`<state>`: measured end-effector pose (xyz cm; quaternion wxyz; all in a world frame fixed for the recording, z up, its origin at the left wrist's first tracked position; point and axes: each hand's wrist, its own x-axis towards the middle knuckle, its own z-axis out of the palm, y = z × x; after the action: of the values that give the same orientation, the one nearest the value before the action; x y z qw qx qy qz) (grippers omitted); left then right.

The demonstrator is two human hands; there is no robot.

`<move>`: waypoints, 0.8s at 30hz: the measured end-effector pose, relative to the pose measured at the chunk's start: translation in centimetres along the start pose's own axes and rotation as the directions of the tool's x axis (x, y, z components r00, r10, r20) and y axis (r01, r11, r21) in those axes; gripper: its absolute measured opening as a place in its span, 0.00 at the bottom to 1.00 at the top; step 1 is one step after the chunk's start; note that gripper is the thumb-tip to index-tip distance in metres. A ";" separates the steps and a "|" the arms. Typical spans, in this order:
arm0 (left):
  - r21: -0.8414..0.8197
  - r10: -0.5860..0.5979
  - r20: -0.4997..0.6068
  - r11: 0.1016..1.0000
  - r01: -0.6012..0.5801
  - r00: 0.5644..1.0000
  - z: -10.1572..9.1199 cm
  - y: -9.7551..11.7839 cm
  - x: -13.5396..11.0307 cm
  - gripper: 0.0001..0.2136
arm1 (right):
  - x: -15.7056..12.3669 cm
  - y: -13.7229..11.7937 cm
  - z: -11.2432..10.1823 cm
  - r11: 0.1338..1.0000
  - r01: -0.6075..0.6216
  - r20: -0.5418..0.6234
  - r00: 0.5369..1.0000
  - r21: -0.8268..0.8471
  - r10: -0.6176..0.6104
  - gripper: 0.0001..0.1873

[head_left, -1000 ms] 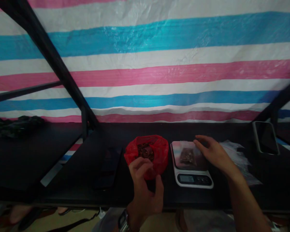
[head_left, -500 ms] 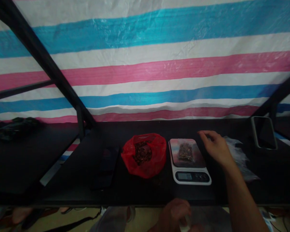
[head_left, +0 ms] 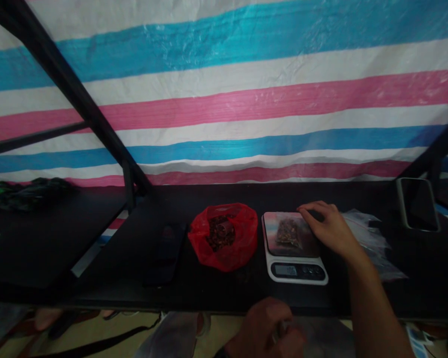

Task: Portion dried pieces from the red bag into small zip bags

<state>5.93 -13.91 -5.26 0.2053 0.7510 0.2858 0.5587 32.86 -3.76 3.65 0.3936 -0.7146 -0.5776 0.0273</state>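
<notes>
A small clear zip bag [head_left: 288, 233] of dried brown bits lies on the steel plate of a white digital scale [head_left: 298, 277], whose display seems to read 10.6. My right hand [head_left: 330, 226] is over the plate's upper right edge, thumb and fingertip pinched close to the bag's top corner. Whether they grip the bag's clear edge I cannot tell. Below the table's front edge, my left hand [head_left: 271, 323] is curled closed, and what it may hold is hidden. Left of the scale, a red plastic bag [head_left: 242, 248] stands open with similar dried bits and a small clear cup [head_left: 225, 229] inside.
Several flat clear plastic bags [head_left: 369, 243] lie right of my right forearm. A phone [head_left: 418, 204] leans at the far right. A dark flat object [head_left: 166, 253] rests left of the red bag. Black frame bars [head_left: 78, 99] slant up before a striped sheet [head_left: 227, 109].
My right hand has moved left, from beside the scale to over its plate's edge, its fingertips closer together. My left hand has turned slightly. The view has shifted a little.
</notes>
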 end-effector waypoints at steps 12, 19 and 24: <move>0.127 0.285 -0.130 0.955 -0.269 0.950 1.3 -0.1 3.3 0.16 | -0.5 -0.4 1.4 0.993 -0.019 0.096 0.995 -0.120 0.031 0.15; 0.055 0.082 -0.117 0.996 -0.076 0.990 -0.4 0.2 5.1 0.20 | -0.3 -2.2 0.4 0.990 -0.013 0.132 0.991 0.138 -0.005 0.11; -0.128 -0.221 -0.147 0.971 0.203 0.964 -1.9 -1.3 8.6 0.18 | -0.9 -7.3 -1.1 0.875 -0.019 0.318 0.935 0.483 -0.155 0.11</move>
<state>5.68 -7.28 0.68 0.2820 0.6558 0.3487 0.6073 27.21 -4.93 8.35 0.4505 -0.5579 -0.6380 0.2806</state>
